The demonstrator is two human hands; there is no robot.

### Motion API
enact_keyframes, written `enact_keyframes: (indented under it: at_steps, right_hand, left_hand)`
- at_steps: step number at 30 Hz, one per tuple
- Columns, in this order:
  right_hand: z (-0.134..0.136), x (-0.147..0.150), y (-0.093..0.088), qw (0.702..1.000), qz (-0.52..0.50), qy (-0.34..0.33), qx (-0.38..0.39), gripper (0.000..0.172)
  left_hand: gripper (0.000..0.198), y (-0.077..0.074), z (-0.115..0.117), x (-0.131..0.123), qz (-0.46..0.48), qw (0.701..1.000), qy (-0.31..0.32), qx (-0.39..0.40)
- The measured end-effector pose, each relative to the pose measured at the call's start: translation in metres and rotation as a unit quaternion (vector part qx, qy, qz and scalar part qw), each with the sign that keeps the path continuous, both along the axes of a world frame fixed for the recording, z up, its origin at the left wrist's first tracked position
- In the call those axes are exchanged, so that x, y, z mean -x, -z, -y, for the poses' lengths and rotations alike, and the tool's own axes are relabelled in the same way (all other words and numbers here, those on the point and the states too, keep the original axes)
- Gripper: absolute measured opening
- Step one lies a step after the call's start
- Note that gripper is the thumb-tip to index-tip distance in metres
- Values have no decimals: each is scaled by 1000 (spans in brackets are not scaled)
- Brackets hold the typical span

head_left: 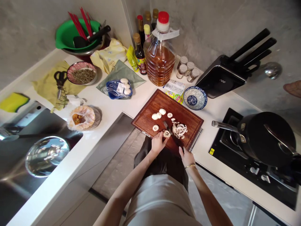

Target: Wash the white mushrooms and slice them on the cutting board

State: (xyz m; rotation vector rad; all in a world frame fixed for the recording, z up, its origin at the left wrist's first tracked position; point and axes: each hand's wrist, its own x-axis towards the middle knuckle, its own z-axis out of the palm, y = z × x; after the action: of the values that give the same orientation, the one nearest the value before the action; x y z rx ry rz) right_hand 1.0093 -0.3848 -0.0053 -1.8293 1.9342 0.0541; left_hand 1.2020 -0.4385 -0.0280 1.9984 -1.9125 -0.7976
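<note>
On the wooden cutting board [145, 114], my left hand [158, 142] holds a white mushroom [166, 134] near the front edge. My right hand [187, 156] grips a dark-bladed knife [175, 138], whose blade lies beside that mushroom. Sliced mushrooms [180, 130] are heaped to the right of the blade. Several whole mushrooms [162, 111] rest farther back and to the left on the board. A blue-and-white bowl [195, 98] stands just behind the board's right side.
A blue tray of mushrooms [119, 88] sits behind left. A large oil jug [160, 59] and knife block [221, 77] stand at the back. The stove with a black pot [265, 138] is right; the sink with a metal bowl [47, 156] is left.
</note>
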Motion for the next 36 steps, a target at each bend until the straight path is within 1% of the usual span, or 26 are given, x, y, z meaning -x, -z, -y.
enact_keyframes:
  at_steps: [3, 6, 8, 11, 14, 19, 21, 24, 27, 29, 32, 36]
  right_hand:
    - [-4, 1, 1, 1000, 11, 24, 2, 56]
    - [-10, 7, -8, 999, 30, 42, 6, 59]
    - [-13, 12, -16, 999, 30, 36, 3, 60]
    - [-17, 15, -26, 1000, 23, 8, 9, 58]
    - [-20, 16, -30, 1000, 4, -11, 23, 57]
    - [-20, 22, -34, 999, -21, 7, 27, 54]
    - [-19, 25, -35, 999, -25, 13, 23, 52]
    - [-16, 28, -34, 1000, -13, 22, 12, 50]
    - [-15, 30, -33, 999, 9, 37, 11, 51]
    - [-16, 30, -32, 999, 19, 45, 10, 52]
    - [-17, 29, -31, 998, 29, 56, 8, 53]
    - [-18, 26, -29, 996, 52, 68, 21, 53]
  left_hand:
    - [42, 2, 0, 0, -5, 1000, -4, 3]
    - [44, 3, -1, 0, -10, 1000, -7, -1]
    - [41, 4, -1, 0, -7, 1000, 3, 3]
    - [35, 6, -1, 2, 8, 999, 29, 13]
    - [40, 5, -2, 3, 9, 1000, 26, 10]
    - [41, -4, -4, 8, -22, 1000, -13, -9]
    - [40, -10, -1, 14, -25, 998, -33, -41]
    - [36, -18, 9, 27, -12, 995, -50, -87]
    - [25, -23, 22, 34, 3, 994, -40, -105]
    - [20, -27, 28, 32, 2, 992, -27, -124]
    - [22, -33, 34, 20, -2, 988, 5, -156]
    - [26, -35, 44, 4, 9, 989, 44, -138]
